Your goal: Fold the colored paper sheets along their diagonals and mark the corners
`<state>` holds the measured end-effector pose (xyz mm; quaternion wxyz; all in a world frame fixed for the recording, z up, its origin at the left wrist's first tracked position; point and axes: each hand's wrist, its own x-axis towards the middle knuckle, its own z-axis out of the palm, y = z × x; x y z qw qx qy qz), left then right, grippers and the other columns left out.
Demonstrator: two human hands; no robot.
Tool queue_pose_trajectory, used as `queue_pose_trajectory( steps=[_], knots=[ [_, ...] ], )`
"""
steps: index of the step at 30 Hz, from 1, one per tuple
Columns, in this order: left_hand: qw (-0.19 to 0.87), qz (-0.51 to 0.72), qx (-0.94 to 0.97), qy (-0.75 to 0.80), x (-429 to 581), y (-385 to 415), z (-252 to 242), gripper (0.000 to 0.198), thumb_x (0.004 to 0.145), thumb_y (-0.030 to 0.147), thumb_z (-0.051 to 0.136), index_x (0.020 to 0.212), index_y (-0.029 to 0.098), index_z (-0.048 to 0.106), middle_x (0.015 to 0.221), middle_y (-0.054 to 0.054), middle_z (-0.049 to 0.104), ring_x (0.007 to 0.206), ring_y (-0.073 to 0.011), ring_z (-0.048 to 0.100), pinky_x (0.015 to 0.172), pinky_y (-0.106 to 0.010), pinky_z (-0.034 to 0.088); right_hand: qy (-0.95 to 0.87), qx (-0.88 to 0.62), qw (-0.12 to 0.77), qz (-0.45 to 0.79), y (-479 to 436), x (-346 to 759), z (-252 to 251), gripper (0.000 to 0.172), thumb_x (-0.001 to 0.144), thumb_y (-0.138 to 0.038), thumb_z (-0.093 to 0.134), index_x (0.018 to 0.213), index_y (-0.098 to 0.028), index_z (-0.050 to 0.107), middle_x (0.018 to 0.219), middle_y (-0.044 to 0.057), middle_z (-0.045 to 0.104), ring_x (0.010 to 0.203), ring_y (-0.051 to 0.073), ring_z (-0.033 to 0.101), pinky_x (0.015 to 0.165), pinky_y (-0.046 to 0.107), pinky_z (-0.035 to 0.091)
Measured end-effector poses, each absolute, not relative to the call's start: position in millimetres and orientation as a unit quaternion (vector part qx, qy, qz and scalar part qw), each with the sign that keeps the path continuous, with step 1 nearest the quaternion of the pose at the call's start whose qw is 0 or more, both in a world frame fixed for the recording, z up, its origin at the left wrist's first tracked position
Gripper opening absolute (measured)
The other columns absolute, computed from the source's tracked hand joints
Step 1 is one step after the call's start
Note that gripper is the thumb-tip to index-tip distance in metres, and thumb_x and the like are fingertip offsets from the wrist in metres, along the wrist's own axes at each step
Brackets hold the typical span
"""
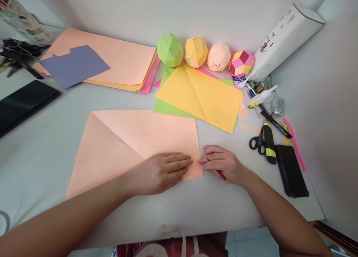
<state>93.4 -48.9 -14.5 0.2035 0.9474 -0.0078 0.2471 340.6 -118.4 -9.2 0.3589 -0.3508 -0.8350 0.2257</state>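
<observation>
A peach paper sheet (117,156) lies on the table in front of me, with a diagonal crease running from its upper left corner. My left hand (165,171) rests flat on the sheet's right part, fingers stretched out and close together. Just past the sheet's right edge is my right hand (220,163), its fingers closed around a slim red pen-like tool (222,175). A thin, light tip pokes out between those fingers; its exact kind is unclear. The right fingertips are at the paper's edge, and I cannot tell if they touch it.
Beyond lie a creased yellow sheet (201,96) on green paper, a peach paper stack (112,59) with a purple cut piece (75,66), and several faceted paper balls (170,50). Scissors (258,141), a black-and-yellow cutter (269,143), a black phone (292,171) and a glue bottle (261,97) sit right.
</observation>
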Motion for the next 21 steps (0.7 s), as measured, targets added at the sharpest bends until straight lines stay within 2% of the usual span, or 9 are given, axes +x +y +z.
queue_pose_trajectory(
  steps=[21],
  knots=[
    [0.199, 0.242, 0.950, -0.008, 93.2, -48.8, -11.5, 0.019, 0.094, 0.013, 0.048, 0.105, 0.010, 0.063, 0.116, -0.013, 0.067, 0.118, -0.0238, 0.058, 0.102, -0.039, 0.050, -0.845, -0.354, 0.339, 0.215, -119.0, 340.5, -6.9, 0.011, 0.089, -0.011, 0.059, 0.082, -0.016, 0.066, 0.085, 0.008, 0.072, 0.086, 0.017, 0.059, 0.091, 0.042, 0.053]
  ],
)
